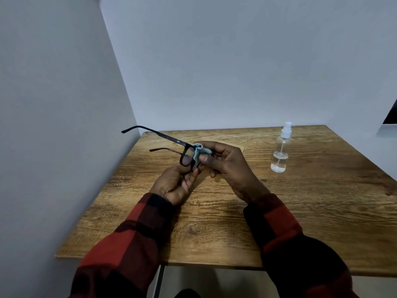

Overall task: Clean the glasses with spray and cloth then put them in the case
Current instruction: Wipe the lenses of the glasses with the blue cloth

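Dark-framed glasses point(186, 157) are held above the wooden table, their temples open and pointing left towards the wall. My left hand point(176, 186) grips the lower edge of the frame from below. My right hand point(225, 162) pinches a light blue cloth point(198, 152) against the right lens, which the cloth and fingers mostly hide. A clear spray bottle point(281, 151) with a white nozzle stands upright at the back right, apart from both hands. A tan flat shape point(239, 147) lies on the table behind my right hand; I cannot tell whether it is the case.
The wooden table point(214, 222) fits into a corner, with a grey wall close on the left and another behind. A table leg point(160, 280) shows below the front edge. A dark object point(392, 115) sits at the far right edge.
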`<state>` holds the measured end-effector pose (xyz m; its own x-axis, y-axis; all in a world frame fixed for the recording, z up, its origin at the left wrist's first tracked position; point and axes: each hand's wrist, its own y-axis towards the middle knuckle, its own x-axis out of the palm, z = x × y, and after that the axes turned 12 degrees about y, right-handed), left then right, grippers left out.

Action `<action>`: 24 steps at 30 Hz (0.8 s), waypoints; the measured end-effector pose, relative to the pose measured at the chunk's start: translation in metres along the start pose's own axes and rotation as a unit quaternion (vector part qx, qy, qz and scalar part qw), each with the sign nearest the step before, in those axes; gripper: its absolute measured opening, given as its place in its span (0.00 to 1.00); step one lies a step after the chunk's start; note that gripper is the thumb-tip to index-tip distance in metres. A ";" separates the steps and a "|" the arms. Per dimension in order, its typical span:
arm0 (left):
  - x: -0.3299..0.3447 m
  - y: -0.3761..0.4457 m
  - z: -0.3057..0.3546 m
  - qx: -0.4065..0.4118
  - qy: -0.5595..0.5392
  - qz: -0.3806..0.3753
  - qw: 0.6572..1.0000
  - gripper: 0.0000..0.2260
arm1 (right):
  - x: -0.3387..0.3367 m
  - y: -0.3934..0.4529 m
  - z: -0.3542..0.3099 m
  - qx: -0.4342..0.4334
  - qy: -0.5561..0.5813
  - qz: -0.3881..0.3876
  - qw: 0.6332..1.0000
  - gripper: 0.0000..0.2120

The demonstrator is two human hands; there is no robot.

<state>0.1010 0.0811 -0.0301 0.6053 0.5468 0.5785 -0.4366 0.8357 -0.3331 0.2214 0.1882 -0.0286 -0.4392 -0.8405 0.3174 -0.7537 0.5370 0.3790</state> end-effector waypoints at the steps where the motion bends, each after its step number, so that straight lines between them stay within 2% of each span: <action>1: -0.002 -0.001 0.001 -0.013 0.006 -0.004 1.000 0.09 | -0.001 0.000 0.000 -0.002 -0.014 0.005 1.000 0.12; 4: -0.004 -0.004 0.003 -0.037 0.006 -0.019 0.999 0.13 | -0.001 0.001 0.000 -0.016 -0.062 0.005 0.998 0.09; 8: -0.002 -0.008 0.004 -0.045 -0.010 -0.032 0.998 0.09 | 0.000 0.002 0.000 -0.055 -0.106 -0.025 0.993 0.08; 14: -0.008 0.001 0.001 -0.070 -0.068 -0.062 0.993 0.14 | 0.000 0.005 0.005 -0.083 -0.171 -0.053 0.980 0.06; 21: -0.002 -0.005 0.001 -0.044 0.091 -0.030 0.994 0.09 | -0.003 0.006 0.009 -0.097 -0.232 -0.011 0.968 0.06; 24: -0.031 -0.012 0.011 0.031 0.191 0.074 0.978 0.11 | -0.006 0.005 0.008 -0.107 -0.256 -0.001 0.961 0.05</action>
<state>0.0801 0.0534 -0.0358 0.7314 0.6512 0.2025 -0.5713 0.7472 -0.3394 0.2162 0.1958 -0.0356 -0.6617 -0.7382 -0.1316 -0.6612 0.4917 0.5666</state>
